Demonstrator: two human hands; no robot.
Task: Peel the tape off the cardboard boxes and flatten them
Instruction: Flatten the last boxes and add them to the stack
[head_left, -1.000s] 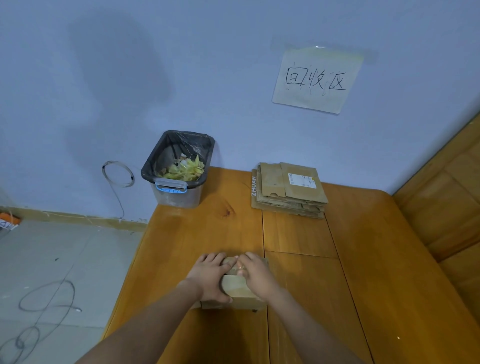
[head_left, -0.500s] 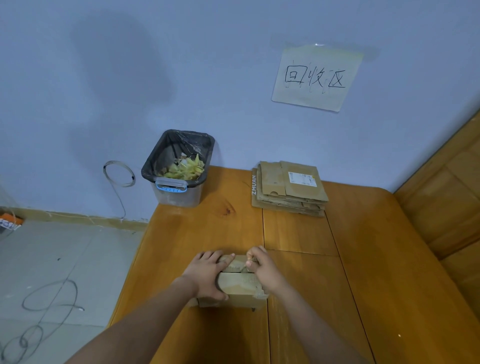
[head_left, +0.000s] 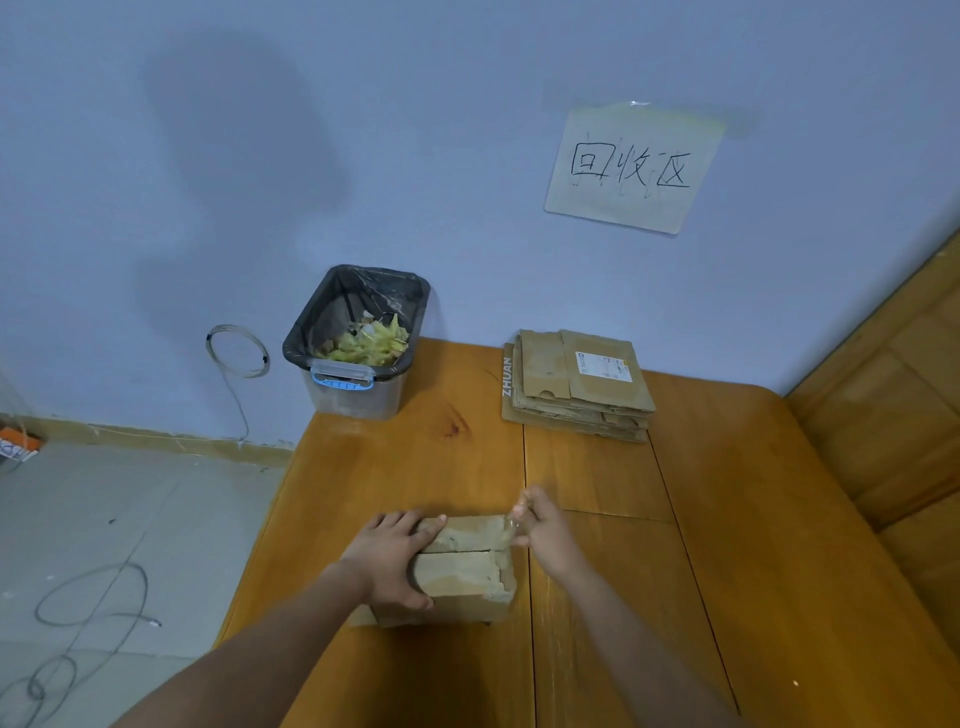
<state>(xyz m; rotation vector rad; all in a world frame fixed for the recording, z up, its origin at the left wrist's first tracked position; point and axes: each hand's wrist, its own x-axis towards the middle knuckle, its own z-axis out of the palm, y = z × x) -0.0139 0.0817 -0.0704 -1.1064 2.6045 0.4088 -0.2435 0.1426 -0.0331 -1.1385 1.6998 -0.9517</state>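
Note:
A small closed cardboard box (head_left: 462, 571) sits on the wooden table (head_left: 727, 545) near its front left. My left hand (head_left: 392, 556) lies over the box's left end, fingers across the top and thumb down the front side. My right hand (head_left: 543, 530) is at the box's right end and pinches a strip of clear tape (head_left: 511, 522) lifted off the top seam. The two top flaps show a bare seam between them.
A bin lined with a black bag (head_left: 358, 343) holding yellowish tape scraps stands at the table's back left corner. A stack of flattened boxes (head_left: 576, 384) lies at the back, under a paper sign (head_left: 631, 166) on the wall. Wooden panelling rises on the right.
My right hand has pulled the tape from the middle of the box top to the right, past the box's right end. The left hand has stayed holding the box.

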